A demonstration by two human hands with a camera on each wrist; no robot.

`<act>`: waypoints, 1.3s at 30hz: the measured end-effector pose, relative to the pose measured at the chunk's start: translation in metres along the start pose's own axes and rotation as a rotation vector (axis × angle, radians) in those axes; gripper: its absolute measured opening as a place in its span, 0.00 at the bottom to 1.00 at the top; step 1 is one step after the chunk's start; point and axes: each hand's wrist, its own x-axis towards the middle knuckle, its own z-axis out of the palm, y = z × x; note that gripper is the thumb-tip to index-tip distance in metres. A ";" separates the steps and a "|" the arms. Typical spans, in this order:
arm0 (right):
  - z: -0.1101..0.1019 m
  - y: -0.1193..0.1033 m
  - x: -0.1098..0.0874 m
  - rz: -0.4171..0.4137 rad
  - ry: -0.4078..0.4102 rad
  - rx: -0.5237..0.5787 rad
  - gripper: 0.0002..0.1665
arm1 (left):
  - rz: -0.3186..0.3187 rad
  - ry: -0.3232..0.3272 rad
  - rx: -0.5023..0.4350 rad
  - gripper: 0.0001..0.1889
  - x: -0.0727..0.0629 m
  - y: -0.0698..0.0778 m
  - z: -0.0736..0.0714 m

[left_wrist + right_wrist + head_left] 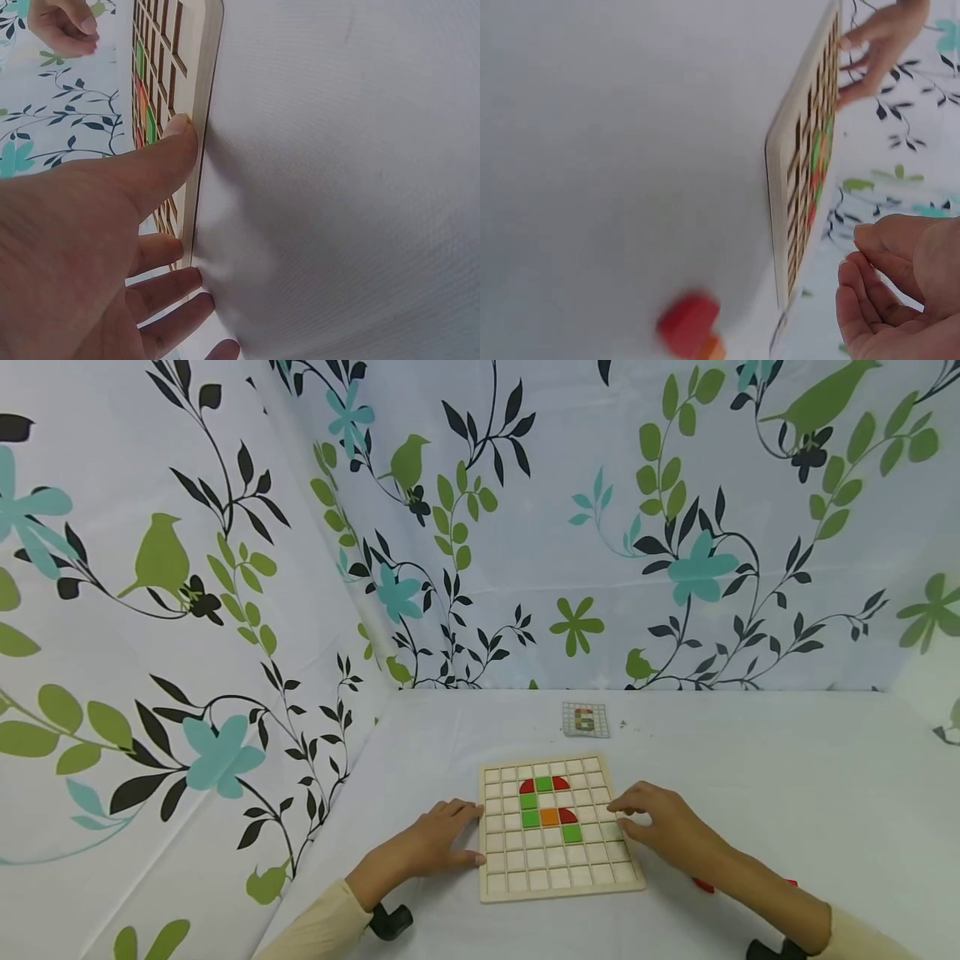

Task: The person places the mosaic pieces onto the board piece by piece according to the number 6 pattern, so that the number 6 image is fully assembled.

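Note:
A square wooden grid board (517, 883) lies on the white table. Green square tiles (572, 833), an orange tile (550, 817) and red rounded-corner tiles (567, 816) sit in its cells, mostly in the upper middle. My left hand (438, 843) rests at the board's left edge, fingers extended; in the left wrist view its thumb (176, 139) lies on the rim. Over the board's right edge hovers my right hand (667, 827), fingers loosely bent. The right wrist view shows a gap between its thumb and fingertips (847, 274), with nothing visible held.
Behind the board lies a small card (586, 720) bearing a grid and coloured pattern. Red pieces (703, 885) lie near my right forearm, partly hidden by it; the right wrist view shows a blurred red piece (688, 324) beside an orange one (711, 348). Patterned cloth (525, 527) hangs behind.

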 end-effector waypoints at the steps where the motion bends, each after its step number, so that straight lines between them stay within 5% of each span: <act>1: -0.006 0.003 -0.004 0.000 0.020 -0.016 0.14 | 0.000 0.000 0.001 0.43 0.000 0.000 0.000; 11: -0.065 0.043 -0.054 0.113 0.131 -0.146 0.17 | 0.003 0.006 -0.001 0.43 -0.003 0.002 -0.002; 16: -0.085 0.076 -0.086 0.329 0.033 -0.137 0.21 | 0.013 -0.006 -0.011 0.43 -0.003 0.003 -0.003; 21: -0.084 0.101 -0.109 0.503 -0.093 -0.095 0.36 | 0.012 -0.005 0.004 0.43 -0.004 0.003 -0.004; 39: -0.065 0.113 -0.132 0.531 -0.152 -0.097 0.40 | 0.027 0.001 0.006 0.43 -0.001 0.001 -0.002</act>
